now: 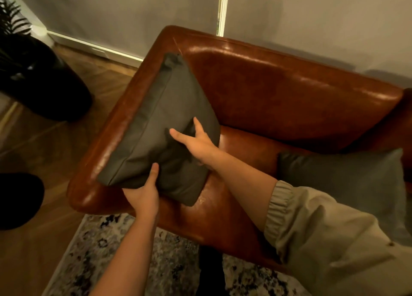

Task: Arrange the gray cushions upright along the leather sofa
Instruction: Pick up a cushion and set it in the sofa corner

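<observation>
Cushion in hand: dark gray cushion leans on the leather sofa armrest.
Left hand: grips its lower edge, thumb on top.
Right hand: flat, fingers spread, pressing its face.
Second cushion: lies on the seat, right.

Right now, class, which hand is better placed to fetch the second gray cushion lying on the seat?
Right. The right hand only rests spread on the dark gray cushion, and its arm passes beside the second gray cushion. The left hand has its grip on the first cushion's lower edge, farther away.
</observation>
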Demonstrator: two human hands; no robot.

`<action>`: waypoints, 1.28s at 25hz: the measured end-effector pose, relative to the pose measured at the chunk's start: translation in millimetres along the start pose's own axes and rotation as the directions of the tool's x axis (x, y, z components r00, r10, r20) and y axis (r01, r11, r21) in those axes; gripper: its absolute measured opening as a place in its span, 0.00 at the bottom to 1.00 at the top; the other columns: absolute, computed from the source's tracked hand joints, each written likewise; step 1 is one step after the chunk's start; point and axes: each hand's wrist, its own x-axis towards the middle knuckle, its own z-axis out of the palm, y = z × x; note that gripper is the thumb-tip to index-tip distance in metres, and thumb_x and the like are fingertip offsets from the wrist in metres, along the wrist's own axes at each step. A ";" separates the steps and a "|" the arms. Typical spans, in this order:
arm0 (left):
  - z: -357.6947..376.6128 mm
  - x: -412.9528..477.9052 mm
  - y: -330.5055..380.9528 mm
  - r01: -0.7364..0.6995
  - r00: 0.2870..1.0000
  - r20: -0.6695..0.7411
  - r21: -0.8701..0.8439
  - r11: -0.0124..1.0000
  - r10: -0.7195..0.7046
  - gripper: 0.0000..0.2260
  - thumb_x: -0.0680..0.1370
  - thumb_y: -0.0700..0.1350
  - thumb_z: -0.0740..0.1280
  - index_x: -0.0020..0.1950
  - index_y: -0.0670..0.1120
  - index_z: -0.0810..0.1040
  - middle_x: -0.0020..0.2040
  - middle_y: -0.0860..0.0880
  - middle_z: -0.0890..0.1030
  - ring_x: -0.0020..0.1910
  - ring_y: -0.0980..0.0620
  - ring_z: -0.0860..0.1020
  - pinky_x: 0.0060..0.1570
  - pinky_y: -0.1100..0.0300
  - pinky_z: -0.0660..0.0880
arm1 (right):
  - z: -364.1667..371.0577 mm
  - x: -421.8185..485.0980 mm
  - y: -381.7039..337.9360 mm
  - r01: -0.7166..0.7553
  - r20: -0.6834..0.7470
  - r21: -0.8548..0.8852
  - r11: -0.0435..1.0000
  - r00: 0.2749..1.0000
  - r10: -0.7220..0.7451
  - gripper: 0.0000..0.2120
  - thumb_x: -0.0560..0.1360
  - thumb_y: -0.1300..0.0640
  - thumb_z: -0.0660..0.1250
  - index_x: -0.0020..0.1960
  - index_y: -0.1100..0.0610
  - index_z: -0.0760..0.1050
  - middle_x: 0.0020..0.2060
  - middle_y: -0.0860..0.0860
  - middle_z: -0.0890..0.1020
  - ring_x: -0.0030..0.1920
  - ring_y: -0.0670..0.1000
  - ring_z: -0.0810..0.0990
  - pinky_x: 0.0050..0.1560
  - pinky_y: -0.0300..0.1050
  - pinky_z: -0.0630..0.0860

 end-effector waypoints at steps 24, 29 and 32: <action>-17.5 -11.3 -30.4 0.170 0.985 0.019 -0.180 0.969 -0.170 0.43 0.69 0.56 0.78 0.79 0.50 0.63 0.74 0.51 0.74 0.67 0.56 0.78 0.62 0.51 0.79 | 38.0 13.0 26.4 -0.026 0.177 -0.041 0.999 0.984 0.033 0.55 0.74 0.35 0.71 0.80 0.39 0.31 0.82 0.55 0.35 0.83 0.61 0.44 0.79 0.60 0.51; -14.5 -13.1 -42.6 0.174 0.982 -0.038 -0.213 0.961 -0.186 0.47 0.66 0.61 0.81 0.79 0.50 0.63 0.75 0.51 0.73 0.69 0.56 0.77 0.68 0.48 0.75 | 23.8 14.2 41.9 0.019 0.185 0.026 0.999 0.982 -0.024 0.53 0.74 0.39 0.74 0.82 0.38 0.38 0.84 0.52 0.41 0.83 0.54 0.42 0.80 0.56 0.48; -9.3 -17.1 -42.1 0.180 0.977 -0.073 -0.226 0.957 -0.201 0.44 0.67 0.60 0.80 0.78 0.51 0.63 0.74 0.51 0.74 0.67 0.55 0.78 0.66 0.48 0.77 | 9.6 13.3 51.4 0.064 0.179 -0.037 0.997 0.982 -0.056 0.47 0.76 0.44 0.74 0.83 0.41 0.45 0.84 0.52 0.50 0.83 0.53 0.49 0.81 0.54 0.52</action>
